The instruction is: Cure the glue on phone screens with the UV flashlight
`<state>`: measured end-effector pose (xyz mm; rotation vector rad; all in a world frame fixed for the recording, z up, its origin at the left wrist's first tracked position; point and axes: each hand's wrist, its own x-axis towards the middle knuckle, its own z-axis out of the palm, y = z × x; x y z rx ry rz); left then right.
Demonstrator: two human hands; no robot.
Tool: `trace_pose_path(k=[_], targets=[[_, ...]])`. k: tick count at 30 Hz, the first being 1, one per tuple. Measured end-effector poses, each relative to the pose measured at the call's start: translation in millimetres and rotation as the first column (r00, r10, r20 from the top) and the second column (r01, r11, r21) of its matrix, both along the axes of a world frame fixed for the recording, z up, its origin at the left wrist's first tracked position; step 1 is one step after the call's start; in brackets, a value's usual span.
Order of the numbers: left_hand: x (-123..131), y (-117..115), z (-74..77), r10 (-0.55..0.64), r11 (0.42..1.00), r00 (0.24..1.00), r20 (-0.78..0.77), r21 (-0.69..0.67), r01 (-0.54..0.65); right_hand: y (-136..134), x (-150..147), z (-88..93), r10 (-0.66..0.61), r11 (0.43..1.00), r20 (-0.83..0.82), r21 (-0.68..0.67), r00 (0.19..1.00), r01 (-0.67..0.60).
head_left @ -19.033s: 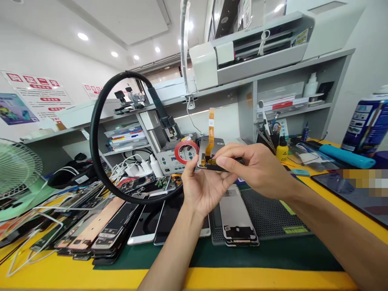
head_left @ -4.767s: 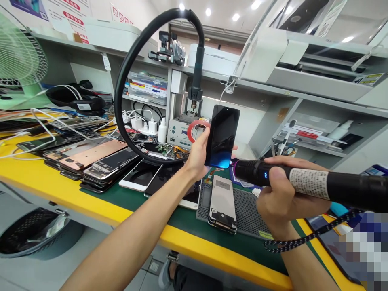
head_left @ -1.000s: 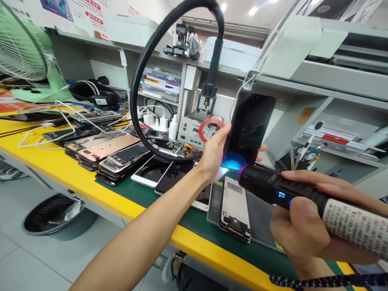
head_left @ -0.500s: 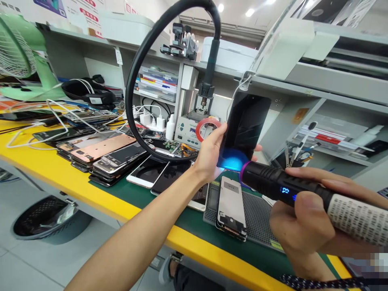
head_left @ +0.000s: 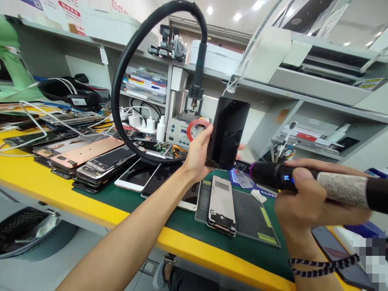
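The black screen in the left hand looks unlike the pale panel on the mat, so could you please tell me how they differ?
The screen is held up at a tilt in the left hand, while the panel lies flat on the mat. The screen shows a dark, glossy face; the panel shows a pale grey surface with black at its near end. Both are oblong.

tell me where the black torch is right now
In the head view, the black torch is right of centre, gripped in the right hand, its front end pointing left toward the lower end of the dark phone screen in the left hand.
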<state>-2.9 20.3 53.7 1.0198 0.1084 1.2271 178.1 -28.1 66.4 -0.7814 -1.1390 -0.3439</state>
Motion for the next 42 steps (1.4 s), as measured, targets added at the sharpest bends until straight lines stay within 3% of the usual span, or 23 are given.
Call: trace_pose_path(k=[2,3,5,8,12,20,27,35,42], targets=[[0.2,1.1,-0.6,0.008,1.000,1.000,0.009,-0.023,-0.008,8.4,-4.7,-2.7,-0.025,0.998,-0.026,0.054,0.999,0.027],[0.3,1.9,-1.1,0.010,0.999,1.000,0.018,-0.031,-0.009,13.2,-5.5,-4.7,-0.018,1.000,-0.024,0.018,1.000,0.019],[0.3,3.8,-2.3,0.011,0.999,0.999,0.036,-0.042,-0.010,23.6,-3.1,-9.5,0.041,0.980,-0.034,-0.193,0.999,-0.047],[-0.4,6.9,-4.0,0.023,0.998,0.999,0.046,-0.059,-0.020,38.7,5.0,-16.9,0.138,0.859,-0.112,-0.480,0.984,-0.175],[-1.6,9.5,-5.3,0.049,0.994,0.997,0.060,-0.104,-0.043,53.2,9.4,-26.3,0.243,0.754,-0.096,-0.607,0.965,-0.250],[-4.4,11.1,-4.2,-0.010,0.983,0.993,0.118,-0.183,0.032,70.8,-7.3,-33.7,0.426,0.665,0.047,-0.693,0.903,-0.278],[-5.5,9.3,-2.7,-0.073,0.983,0.984,0.160,-0.154,0.098,80.5,-15.2,-34.8,0.515,0.613,0.118,-0.743,0.849,-0.268],[-6.1,5.7,1.5,-0.086,0.979,0.984,0.159,-0.170,0.113,93.0,-7.6,-43.7,0.558,0.527,0.102,-0.810,0.824,-0.256],[-4.3,5.0,2.0,-0.091,0.978,0.985,0.147,-0.172,0.116,101.5,1.3,-48.0,0.541,0.501,0.078,-0.830,0.837,-0.246]])
